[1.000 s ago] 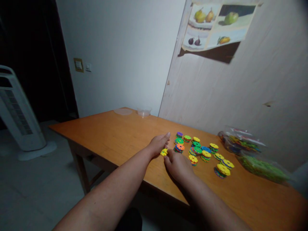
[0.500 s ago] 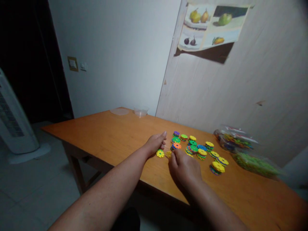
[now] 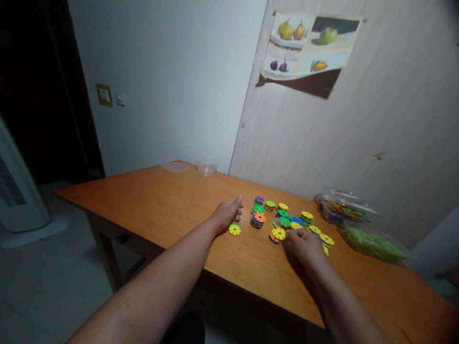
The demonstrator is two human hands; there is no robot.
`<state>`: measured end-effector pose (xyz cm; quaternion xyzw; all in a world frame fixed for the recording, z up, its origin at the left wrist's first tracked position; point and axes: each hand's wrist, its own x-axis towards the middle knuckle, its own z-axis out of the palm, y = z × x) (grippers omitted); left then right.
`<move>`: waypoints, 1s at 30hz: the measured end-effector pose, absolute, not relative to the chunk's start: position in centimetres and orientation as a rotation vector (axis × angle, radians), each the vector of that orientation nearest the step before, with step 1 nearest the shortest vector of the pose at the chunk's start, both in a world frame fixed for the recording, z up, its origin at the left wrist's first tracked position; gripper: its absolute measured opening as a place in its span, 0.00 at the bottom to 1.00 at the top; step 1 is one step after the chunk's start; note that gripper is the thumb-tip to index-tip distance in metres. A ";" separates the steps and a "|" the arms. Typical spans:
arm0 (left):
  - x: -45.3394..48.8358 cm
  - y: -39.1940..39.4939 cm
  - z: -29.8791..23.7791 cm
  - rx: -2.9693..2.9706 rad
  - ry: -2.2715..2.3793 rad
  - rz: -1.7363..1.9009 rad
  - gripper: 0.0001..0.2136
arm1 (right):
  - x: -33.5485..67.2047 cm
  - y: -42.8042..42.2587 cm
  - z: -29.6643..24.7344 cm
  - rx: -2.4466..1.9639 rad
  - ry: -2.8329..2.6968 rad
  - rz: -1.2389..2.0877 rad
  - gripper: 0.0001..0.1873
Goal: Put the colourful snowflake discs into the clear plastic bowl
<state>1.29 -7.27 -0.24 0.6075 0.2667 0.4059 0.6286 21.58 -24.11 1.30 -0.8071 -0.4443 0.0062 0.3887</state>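
At centre, the left hand (image 3: 227, 213) curls its fingers beside a yellow flower-shaped disc (image 3: 234, 229), and a yellow-topped stack (image 3: 278, 235) stands just left of the right hand (image 3: 304, 243), its fingers bent; whether either hand holds anything, I cannot tell. A light touch with knuckles clear of the neighbouring green-topped stack (image 3: 283, 222) would best suit these loose piles. The wooden desk (image 3: 161, 196) spans the lower frame, below a pale wall (image 3: 161, 95) and, upper right, a fruit-picture sheet (image 3: 304, 45).

On the counter (image 3: 150, 193), I have open room left of the left hand (image 3: 225, 214) and a bare lane between the loose disc (image 3: 234, 230) and yellow-topped stack (image 3: 277, 235); clustered stacks (image 3: 258, 220) obstruct low passage behind.
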 end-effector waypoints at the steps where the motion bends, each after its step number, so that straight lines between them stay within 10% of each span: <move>1: 1.3 -7.2 -0.3 1.392 0.615 0.930 0.31 | 21.4 -24.2 1.5 -2.069 -1.141 -0.006 0.17; 30: 1.5 -6.7 -0.7 1.462 0.642 1.006 0.32 | 12.0 -23.6 3.3 -2.206 -1.579 -0.251 0.18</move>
